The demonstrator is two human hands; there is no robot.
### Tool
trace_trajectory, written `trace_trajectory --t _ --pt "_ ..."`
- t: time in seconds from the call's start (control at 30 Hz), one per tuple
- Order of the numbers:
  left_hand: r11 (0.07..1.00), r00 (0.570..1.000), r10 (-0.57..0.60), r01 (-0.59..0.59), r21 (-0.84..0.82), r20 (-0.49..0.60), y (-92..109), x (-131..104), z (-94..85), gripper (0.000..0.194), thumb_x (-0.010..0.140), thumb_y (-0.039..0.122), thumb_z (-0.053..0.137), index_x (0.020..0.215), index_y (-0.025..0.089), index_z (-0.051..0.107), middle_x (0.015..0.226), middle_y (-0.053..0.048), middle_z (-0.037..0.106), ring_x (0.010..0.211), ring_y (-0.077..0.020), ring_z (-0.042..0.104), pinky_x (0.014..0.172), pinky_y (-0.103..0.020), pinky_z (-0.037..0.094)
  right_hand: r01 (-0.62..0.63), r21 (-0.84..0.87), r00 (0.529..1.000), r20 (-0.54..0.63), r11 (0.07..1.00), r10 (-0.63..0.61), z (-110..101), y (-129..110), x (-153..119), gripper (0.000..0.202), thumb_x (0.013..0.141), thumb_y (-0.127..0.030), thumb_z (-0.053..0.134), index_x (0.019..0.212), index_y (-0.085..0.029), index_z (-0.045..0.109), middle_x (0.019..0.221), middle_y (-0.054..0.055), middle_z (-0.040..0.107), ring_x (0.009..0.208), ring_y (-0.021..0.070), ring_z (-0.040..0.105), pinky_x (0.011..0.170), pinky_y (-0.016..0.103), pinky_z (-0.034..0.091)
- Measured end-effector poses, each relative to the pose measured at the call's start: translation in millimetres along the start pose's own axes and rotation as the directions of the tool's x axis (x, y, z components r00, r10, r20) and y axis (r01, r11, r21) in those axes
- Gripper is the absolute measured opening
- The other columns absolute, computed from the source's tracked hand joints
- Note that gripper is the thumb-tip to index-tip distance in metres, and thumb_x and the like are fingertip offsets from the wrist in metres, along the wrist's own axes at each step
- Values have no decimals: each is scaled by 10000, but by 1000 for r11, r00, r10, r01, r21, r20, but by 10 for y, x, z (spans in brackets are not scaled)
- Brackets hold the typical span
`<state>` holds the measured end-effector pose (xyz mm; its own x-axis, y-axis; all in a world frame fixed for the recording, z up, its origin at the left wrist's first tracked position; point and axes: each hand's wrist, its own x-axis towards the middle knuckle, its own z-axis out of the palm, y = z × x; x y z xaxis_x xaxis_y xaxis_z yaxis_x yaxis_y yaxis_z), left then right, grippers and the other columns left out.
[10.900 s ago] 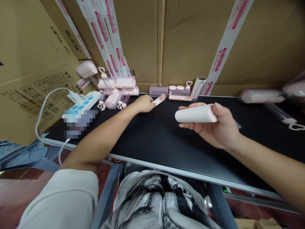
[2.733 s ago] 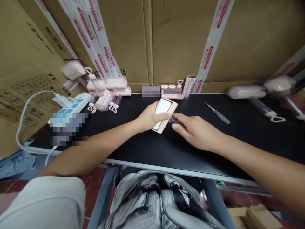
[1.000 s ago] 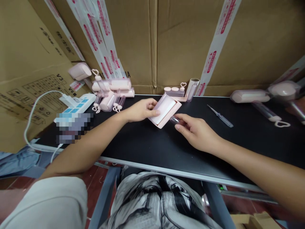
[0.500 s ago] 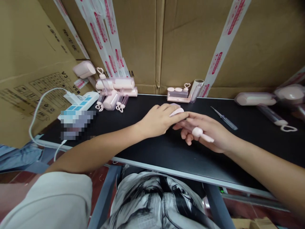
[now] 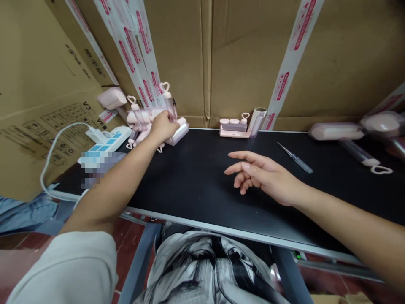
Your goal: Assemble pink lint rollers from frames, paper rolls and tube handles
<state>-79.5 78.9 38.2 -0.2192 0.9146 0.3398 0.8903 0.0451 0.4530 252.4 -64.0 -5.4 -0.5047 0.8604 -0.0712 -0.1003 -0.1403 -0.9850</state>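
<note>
My left hand (image 5: 163,126) reaches to the pile at the back left. Its fingers are closed over a pink plastic piece with a clear cover (image 5: 179,132), set against similar pieces. A clear tube with a pink heart-shaped loop (image 5: 165,87) stands up just behind that hand; whether it joins the held piece is hidden. More pink pieces with heart loops (image 5: 135,110) lie to its left, partly covered by my forearm. Over the middle of the black table (image 5: 196,181), my right hand (image 5: 257,175) holds nothing, its fingers loosely apart.
A screwdriver (image 5: 295,158) lies right of my right hand. At the back stand a pink tray-like piece (image 5: 234,128) and a cardboard tube (image 5: 258,118). Other pink pieces (image 5: 337,131) lie far right. A power strip (image 5: 107,143) with a white cable sits left. Large cardboard (image 5: 253,50) walls the back.
My left hand has moved from the middle to the back-left pile, carrying the pink piece from between both hands. My right hand has let go and stayed over the middle.
</note>
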Motion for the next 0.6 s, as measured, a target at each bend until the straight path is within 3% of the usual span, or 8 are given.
trace_trajectory --t 0.07,0.2,0.37,0.5,0.6 --pt "997 997 -74 73 15 16 -57 57 -28 303 788 289 772 1060 191 679 1166 -113 752 1043 -283 691 948 -386 534 3 -16 1000 7 1000 -3 -9 8 5 598 888 -556 837 1349 -247 615 1156 115 775 774 186 728 648 334 617" --pt "985 995 -94 90 146 16 -83 12 -48 340 734 321 808 1018 201 664 1166 -129 758 1083 -310 691 956 -400 540 5 -19 1000 6 1000 -5 -25 13 11 618 866 -576 853 1335 -242 626 1151 112 771 767 179 727 651 331 622" --pt "961 991 -130 128 244 -5 -124 -57 -63 554 722 386 844 1182 177 618 1290 -210 730 1194 -398 691 987 -468 546 17 -28 1000 19 999 -16 -26 5 -1 595 866 -577 852 1310 -236 649 1139 110 777 765 175 722 653 332 627" --pt "967 981 -194 187 173 27 -185 -89 -25 692 756 434 836 1315 147 547 1354 -270 678 1267 -443 666 1023 -519 531 29 -42 999 17 999 -28 -36 9 -7 565 891 -562 834 1311 -229 656 1147 115 779 770 175 725 652 331 627" --pt "985 984 -166 168 41 -60 -212 -91 20 805 767 451 848 1415 165 463 1447 -243 611 1343 -399 625 1093 -492 506 39 -52 999 14 998 -38 -43 13 -1 547 899 -554 827 1308 -230 662 1143 116 783 760 174 722 650 332 625"
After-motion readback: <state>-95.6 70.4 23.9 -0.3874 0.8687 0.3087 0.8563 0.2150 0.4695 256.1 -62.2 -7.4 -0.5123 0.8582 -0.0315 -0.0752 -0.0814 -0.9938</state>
